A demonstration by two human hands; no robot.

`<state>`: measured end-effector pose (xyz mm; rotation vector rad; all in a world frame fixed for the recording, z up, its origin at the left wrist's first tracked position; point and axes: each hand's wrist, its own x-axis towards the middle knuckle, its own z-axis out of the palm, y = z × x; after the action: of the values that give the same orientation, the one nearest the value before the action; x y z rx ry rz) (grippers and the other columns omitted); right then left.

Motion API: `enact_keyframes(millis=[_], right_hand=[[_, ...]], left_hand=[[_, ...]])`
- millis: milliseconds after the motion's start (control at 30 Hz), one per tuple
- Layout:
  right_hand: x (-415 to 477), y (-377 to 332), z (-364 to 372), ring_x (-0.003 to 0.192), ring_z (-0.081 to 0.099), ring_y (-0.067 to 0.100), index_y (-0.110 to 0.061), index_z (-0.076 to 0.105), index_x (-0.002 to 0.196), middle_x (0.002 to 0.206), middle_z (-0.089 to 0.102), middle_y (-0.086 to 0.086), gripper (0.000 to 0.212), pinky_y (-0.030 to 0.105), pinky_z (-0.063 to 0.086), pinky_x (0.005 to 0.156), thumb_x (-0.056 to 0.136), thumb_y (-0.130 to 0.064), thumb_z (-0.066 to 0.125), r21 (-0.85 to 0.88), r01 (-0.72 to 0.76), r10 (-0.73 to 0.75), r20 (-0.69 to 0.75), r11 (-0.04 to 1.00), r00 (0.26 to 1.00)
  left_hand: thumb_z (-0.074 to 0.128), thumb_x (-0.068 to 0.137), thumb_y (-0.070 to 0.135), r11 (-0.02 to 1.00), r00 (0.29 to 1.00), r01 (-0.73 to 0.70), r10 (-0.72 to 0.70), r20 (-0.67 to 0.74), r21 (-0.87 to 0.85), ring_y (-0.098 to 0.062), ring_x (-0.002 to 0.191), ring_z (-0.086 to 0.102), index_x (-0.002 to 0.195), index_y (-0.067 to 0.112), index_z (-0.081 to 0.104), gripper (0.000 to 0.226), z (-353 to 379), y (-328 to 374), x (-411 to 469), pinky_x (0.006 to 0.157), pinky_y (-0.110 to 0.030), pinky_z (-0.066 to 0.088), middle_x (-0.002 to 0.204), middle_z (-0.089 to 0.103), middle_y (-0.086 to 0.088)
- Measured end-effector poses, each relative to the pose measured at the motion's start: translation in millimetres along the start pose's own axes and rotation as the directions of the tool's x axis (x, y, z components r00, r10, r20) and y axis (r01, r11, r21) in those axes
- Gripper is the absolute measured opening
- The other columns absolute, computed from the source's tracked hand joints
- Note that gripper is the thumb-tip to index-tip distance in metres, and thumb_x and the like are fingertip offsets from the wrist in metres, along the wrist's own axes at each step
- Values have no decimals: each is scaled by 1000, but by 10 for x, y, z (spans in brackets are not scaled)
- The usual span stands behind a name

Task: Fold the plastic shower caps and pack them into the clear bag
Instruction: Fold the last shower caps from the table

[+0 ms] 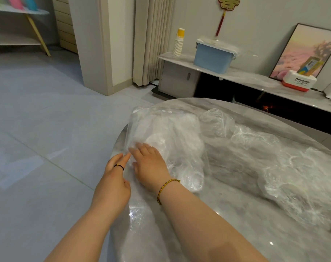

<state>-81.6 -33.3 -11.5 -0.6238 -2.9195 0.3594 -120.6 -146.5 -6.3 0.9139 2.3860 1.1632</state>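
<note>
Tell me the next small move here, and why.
Probably lift the right hand off the clear bag and reach for a loose shower cap: the bag already holds caps, the left hand touches its edge, and unfolded caps lie on the table.

Soft, even indoor light with a cool grey cast fills the room. No hard shadows fall, only a faint dimness beside the forearms at 6 o'clock. The glossy table (232, 190) throws back a white glare patch near 6 o'clock and a pinpoint glint toward 5 o'clock. The floor (28, 163) carries a pale sheen at 9 o'clock. Crinkled shower caps (293, 176) sparkle at 3 to 4 o'clock. The shelf (15, 25) at 10 o'clock is smeared with blur. Wide-angle bending tilts the curtain (153, 38) at 12 o'clock and the framed picture (308, 52) at 2 o'clock. The cabinet recess (213, 87) lies nearly black.
</note>
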Motion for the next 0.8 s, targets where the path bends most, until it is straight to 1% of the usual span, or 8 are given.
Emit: enact_keyframes(millis=[67,133,267,400,500,600,700,800], right_hand=[[64,100,40,143,5,22,-14,19,147,155,12,7,49,36,-2,114,100,-22,30,-130,-64,76,90,989,993],[115,143,33,144,2,21,-14,17,147,156,9,5,49,39,-5,115,101,-26,27,-152,-114,134,127,982,983],[146,108,-2,141,13,21,-10,22,144,151,24,6,49,39,-1,115,100,-29,30,-114,-147,152,38,983,988],[-1,17,-91,136,20,23,-9,34,139,149,27,7,43,33,7,110,100,-25,31,-123,-35,22,-106,992,994],[-178,38,-149,141,15,22,-7,31,142,153,20,9,44,29,3,112,100,-19,33,-57,44,-51,-116,997,992],[-385,112,-158,142,17,27,0,35,139,151,25,15,43,28,0,115,98,-12,39,-18,128,-129,-159,992,979],[-591,130,-240,125,46,39,8,55,120,130,52,25,36,36,21,108,87,-4,50,-6,147,-144,-241,989,960],[-828,180,-315,99,65,31,-1,67,99,103,69,17,33,36,50,87,78,-12,43,0,218,-199,-402,976,893]], left_hand=[[40,86,-11,999,1000,-3,3,-8,32,-26,112,53,143,24,30,68,5,-7,-3,88,-23,37,150,21,9],[38,86,-11,999,1000,0,1,-10,51,-25,112,52,143,23,31,68,9,-12,-3,89,-24,37,150,21,7],[38,86,-10,998,1000,15,-15,2,61,-23,116,50,142,22,32,65,29,-10,4,93,-25,36,150,21,6],[45,89,0,990,1000,2,-1,-2,143,-19,126,40,143,23,31,60,25,36,2,102,-29,34,152,17,4],[48,93,15,943,998,-24,42,-46,331,-19,135,24,143,27,29,55,-12,102,-29,110,-29,17,153,14,4],[46,94,19,922,989,-70,116,-97,381,-18,138,17,141,28,34,50,-12,181,-67,111,-28,5,153,16,3],[44,94,18,912,973,-154,208,-105,380,-17,140,13,140,27,36,48,41,293,-138,111,-27,-4,154,16,2],[44,94,16,893,940,-251,316,-125,373,-16,141,12,142,23,34,49,98,368,-196,111,-26,-9,154,17,1]])
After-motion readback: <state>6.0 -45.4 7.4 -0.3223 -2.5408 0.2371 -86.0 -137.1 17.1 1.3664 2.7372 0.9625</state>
